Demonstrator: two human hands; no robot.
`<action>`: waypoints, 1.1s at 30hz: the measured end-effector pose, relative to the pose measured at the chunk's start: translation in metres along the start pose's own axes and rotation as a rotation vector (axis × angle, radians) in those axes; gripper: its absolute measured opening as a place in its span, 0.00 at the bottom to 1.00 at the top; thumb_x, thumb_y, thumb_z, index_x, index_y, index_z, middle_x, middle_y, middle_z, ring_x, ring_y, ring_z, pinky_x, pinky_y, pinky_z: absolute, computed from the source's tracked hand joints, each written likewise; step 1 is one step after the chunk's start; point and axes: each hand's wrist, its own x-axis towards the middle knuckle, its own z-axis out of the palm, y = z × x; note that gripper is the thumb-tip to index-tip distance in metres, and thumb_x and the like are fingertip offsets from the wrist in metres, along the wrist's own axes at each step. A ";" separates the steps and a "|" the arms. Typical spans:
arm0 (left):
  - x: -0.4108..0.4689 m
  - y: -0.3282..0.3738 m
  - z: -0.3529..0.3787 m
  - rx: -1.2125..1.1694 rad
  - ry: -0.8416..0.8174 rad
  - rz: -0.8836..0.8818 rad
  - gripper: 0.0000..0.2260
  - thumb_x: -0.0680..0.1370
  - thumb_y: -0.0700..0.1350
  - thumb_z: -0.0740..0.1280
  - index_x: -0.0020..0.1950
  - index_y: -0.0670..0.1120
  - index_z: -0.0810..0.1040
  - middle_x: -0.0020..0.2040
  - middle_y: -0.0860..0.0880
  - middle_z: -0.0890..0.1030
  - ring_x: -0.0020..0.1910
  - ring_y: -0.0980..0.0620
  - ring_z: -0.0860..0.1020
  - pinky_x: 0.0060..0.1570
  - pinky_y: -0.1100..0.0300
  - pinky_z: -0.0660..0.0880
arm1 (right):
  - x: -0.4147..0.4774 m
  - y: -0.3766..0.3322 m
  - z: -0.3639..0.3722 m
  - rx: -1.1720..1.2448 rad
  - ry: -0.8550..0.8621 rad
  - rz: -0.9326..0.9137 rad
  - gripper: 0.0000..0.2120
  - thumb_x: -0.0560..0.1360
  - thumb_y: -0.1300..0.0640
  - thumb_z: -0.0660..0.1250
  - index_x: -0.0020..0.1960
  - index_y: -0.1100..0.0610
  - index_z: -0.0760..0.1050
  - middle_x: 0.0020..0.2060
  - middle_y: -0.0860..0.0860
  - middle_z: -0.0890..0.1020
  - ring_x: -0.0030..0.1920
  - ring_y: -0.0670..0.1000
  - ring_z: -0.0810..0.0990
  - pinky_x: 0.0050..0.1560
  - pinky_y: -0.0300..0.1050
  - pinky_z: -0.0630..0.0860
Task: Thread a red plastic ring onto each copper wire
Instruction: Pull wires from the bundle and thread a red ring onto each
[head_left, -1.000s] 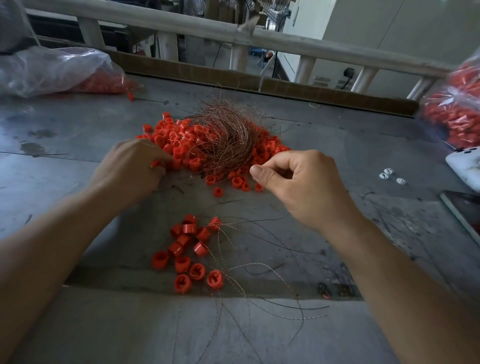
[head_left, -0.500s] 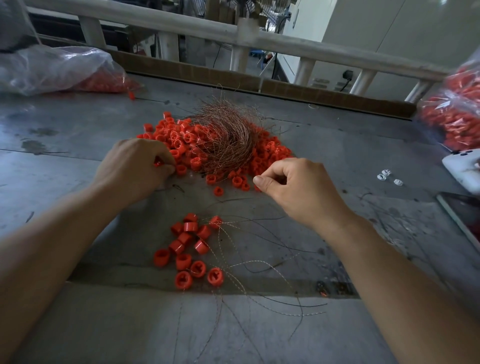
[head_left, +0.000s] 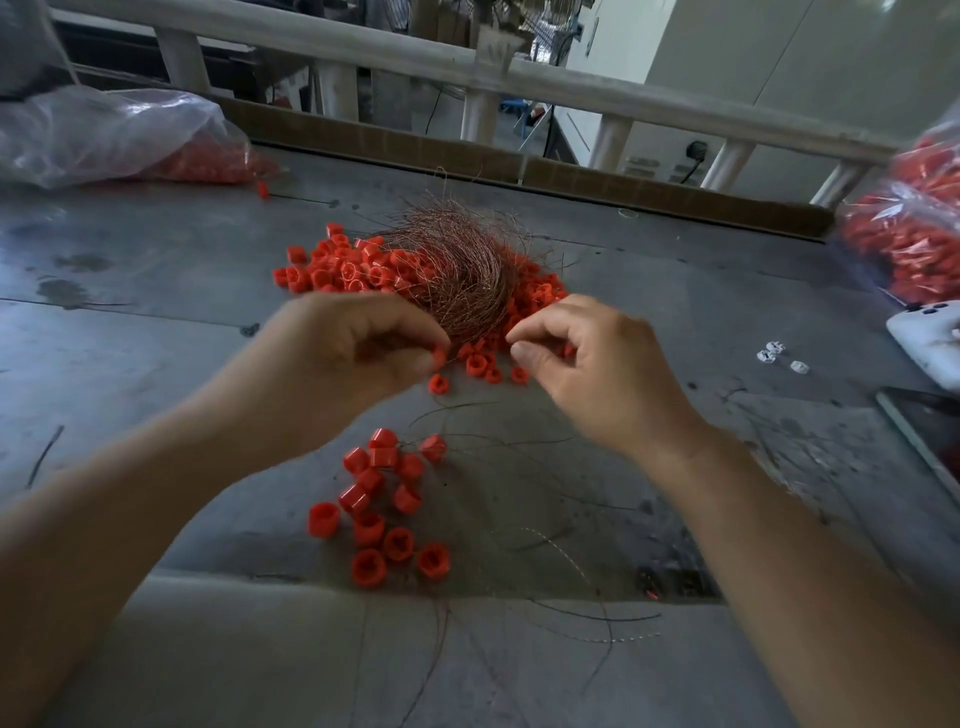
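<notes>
Left hand (head_left: 358, 353): pinches red ring (head_left: 440, 358) just before wire bundle (head_left: 457, 270) — poised for threading
Right hand (head_left: 597, 374): fingertips (head_left: 521, 356) pinched at bundle's near edge, likely on a strand — too fine to tell
Loose rings (head_left: 332, 265): heaped around bundle, within reach

Glossy red plastic rings (head_left: 368, 529), fine copper wire (head_left: 457, 270), matt grey table (head_left: 156, 322).

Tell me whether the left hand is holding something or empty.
Holding: the left hand pinches a small red plastic ring between thumb and fingers, near the tangled copper wire bundle.
</notes>
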 end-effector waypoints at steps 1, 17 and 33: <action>-0.001 0.000 0.005 0.061 -0.059 0.038 0.08 0.68 0.48 0.66 0.40 0.63 0.76 0.39 0.60 0.82 0.39 0.63 0.79 0.41 0.71 0.74 | 0.000 -0.001 0.004 -0.020 -0.043 -0.044 0.05 0.73 0.60 0.67 0.46 0.58 0.81 0.43 0.50 0.80 0.46 0.49 0.76 0.49 0.39 0.69; -0.005 -0.019 0.025 0.155 -0.278 0.178 0.12 0.70 0.49 0.67 0.53 0.58 0.74 0.48 0.58 0.81 0.45 0.63 0.79 0.45 0.60 0.76 | 0.004 0.001 0.025 -0.182 -0.220 -0.210 0.11 0.77 0.61 0.61 0.56 0.61 0.78 0.59 0.52 0.77 0.59 0.52 0.72 0.58 0.41 0.66; 0.002 -0.001 -0.007 -0.397 0.105 -0.055 0.11 0.62 0.41 0.67 0.43 0.50 0.80 0.41 0.49 0.84 0.37 0.55 0.82 0.38 0.69 0.76 | 0.001 -0.004 -0.004 0.027 0.243 -0.198 0.03 0.70 0.62 0.67 0.43 0.61 0.79 0.38 0.52 0.81 0.40 0.51 0.78 0.44 0.43 0.75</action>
